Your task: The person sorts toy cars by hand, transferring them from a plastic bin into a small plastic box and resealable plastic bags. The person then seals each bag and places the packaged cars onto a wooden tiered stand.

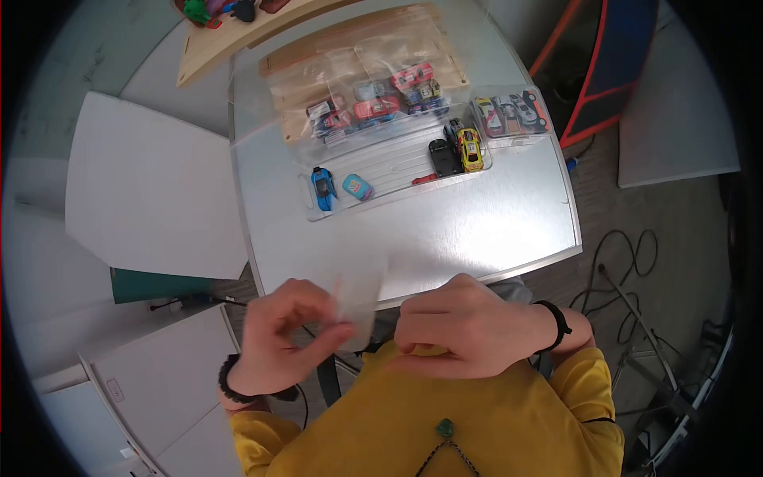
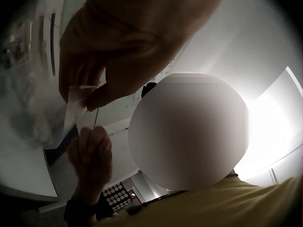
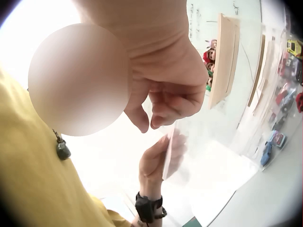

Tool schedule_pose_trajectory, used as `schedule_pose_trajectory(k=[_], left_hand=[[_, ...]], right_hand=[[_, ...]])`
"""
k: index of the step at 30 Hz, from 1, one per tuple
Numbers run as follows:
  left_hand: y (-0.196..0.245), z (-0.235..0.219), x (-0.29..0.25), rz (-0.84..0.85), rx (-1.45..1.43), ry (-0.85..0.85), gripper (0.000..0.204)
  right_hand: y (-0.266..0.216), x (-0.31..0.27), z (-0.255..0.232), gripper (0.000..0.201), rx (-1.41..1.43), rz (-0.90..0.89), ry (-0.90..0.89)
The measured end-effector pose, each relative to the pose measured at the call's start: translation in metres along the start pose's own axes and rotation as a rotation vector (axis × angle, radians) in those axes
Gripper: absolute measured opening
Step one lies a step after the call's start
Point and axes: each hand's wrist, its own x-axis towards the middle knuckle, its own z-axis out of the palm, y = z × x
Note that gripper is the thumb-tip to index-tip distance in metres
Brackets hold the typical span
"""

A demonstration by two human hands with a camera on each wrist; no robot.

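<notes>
My left hand [image 1: 298,334] pinches a clear plastic bag [image 1: 362,302] between thumb and fingers, just off the table's front edge. In the left wrist view the bag [image 2: 75,106] hangs from the fingertips as a thin, see-through sheet. Close by on the right, my right hand [image 1: 469,326] has its fingers curled, and nothing shows in it. From the right wrist view, the thumb and fingertips of the right hand [image 3: 165,90] stand near each other, with the bag [image 3: 173,149] beyond them.
A clear tray [image 1: 381,199] on the metal table [image 1: 493,222] holds a blue toy car [image 1: 323,189], a yellow toy car [image 1: 470,151] and other pieces. Behind are bagged toy cars [image 1: 373,107]; a clear box [image 1: 513,115] with cars stands right. A wooden shelf [image 1: 262,32] edges the back.
</notes>
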Motion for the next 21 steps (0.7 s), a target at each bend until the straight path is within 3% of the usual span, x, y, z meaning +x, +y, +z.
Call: schedule_pose_trajectory(k=[2, 4, 7, 17, 21], left_hand=[[-0.017, 0.027, 0.012, -0.021, -0.07, -0.035, 0.017], [-0.031, 0.044, 0.022, -0.077, -0.404, -0.125, 0.012], [-0.05, 0.057, 0.028, -0.074, -0.468, -0.182, 0.013], [-0.056, 0.073, 0.044, -0.078, -0.438, -0.138, 0.009], [-0.06, 0.082, 0.046, 0.005, -0.392, -0.104, 0.006]], right_hand=[[-0.001, -0.004, 0.001, 0.024, 0.038, 0.02, -0.026], [-0.001, -0.011, -0.003, 0.024, 0.047, 0.172, 0.023], [0.004, -0.023, -0.01, 0.028, -0.033, 0.272, 0.111], [0.016, -0.035, -0.012, 0.036, 0.023, 0.315, 0.172], [0.02, -0.035, -0.013, 0.042, 0.029, 0.427, 0.18]])
